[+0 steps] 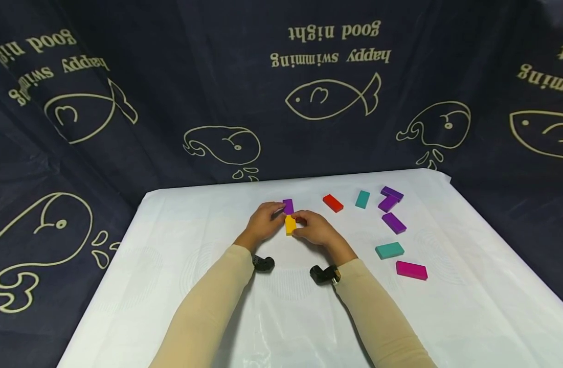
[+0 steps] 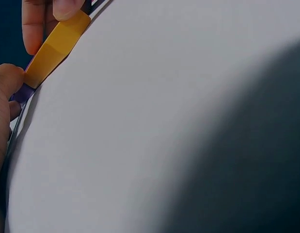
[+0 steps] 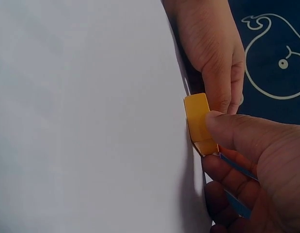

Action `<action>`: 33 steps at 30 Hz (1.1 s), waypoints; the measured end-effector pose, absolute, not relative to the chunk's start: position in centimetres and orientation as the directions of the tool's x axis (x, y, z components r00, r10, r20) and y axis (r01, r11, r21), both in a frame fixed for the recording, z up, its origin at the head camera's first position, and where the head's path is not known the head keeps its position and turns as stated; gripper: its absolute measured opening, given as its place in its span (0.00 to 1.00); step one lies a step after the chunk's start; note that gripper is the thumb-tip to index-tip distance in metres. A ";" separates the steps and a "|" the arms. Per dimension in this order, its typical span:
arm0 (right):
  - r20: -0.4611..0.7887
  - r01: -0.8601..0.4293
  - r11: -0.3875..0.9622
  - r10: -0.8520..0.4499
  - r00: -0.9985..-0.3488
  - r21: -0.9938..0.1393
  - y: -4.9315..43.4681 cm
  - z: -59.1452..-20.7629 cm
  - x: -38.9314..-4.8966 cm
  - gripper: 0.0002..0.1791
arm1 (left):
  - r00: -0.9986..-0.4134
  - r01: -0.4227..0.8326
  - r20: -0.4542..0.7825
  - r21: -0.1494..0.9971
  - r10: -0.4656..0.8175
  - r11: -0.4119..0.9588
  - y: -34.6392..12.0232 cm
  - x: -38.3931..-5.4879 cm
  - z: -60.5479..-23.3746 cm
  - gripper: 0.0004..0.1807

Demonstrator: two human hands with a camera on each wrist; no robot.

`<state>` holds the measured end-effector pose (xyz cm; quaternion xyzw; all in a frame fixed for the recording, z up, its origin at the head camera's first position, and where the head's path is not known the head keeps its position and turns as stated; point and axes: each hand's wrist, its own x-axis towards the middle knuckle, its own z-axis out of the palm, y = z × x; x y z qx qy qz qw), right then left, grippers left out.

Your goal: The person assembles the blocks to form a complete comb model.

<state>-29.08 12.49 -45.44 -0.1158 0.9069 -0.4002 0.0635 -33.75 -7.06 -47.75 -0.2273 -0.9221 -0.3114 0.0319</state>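
In the middle of the table's far half, a purple block (image 1: pixel 288 206) and a yellow block (image 1: pixel 290 225) lie end to end. My left hand (image 1: pixel 264 222) is at their left side, finger and thumb on the purple block. My right hand (image 1: pixel 315 227) comes from the right and pinches the yellow block between thumb and finger. The right wrist view shows the right thumb (image 3: pixel 222 126) against the yellow block's side. From the left wrist, the yellow block (image 2: pixel 57 46) spans the space between both hands; the purple block is mostly hidden behind it and the fingers.
Right of my hands lie a red block (image 1: pixel 333 203), a teal block (image 1: pixel 362 199) and a purple cluster (image 1: pixel 388 203). Nearer me are another teal block (image 1: pixel 389 250) and a magenta block (image 1: pixel 411 270). A dark printed curtain (image 1: pixel 217 92) hangs behind the white table (image 1: pixel 171 220).
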 end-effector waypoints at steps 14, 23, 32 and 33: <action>-0.044 -0.105 0.568 -0.242 -0.969 -0.817 13.0 -45.3 -29.0 0.23 | -0.899 0.433 0.214 0.573 0.383 0.696 -7.0 -33.5 -47.7 0.24; -0.056 -0.073 0.486 -0.246 -0.968 -0.871 13.9 -45.4 -29.3 0.23 | -0.893 0.431 0.220 0.671 0.393 0.603 -7.4 -32.7 -47.3 0.26; -0.108 -0.008 0.453 -0.229 -0.968 -0.892 14.2 -45.2 -29.3 0.22 | -0.876 0.448 0.201 0.674 0.439 0.587 -7.2 -31.1 -47.1 0.26; -0.110 -0.003 0.450 -0.225 -0.968 -0.893 14.2 -45.2 -29.3 0.22 | -0.872 0.459 0.213 0.668 0.440 0.586 -7.2 -31.0 -47.1 0.25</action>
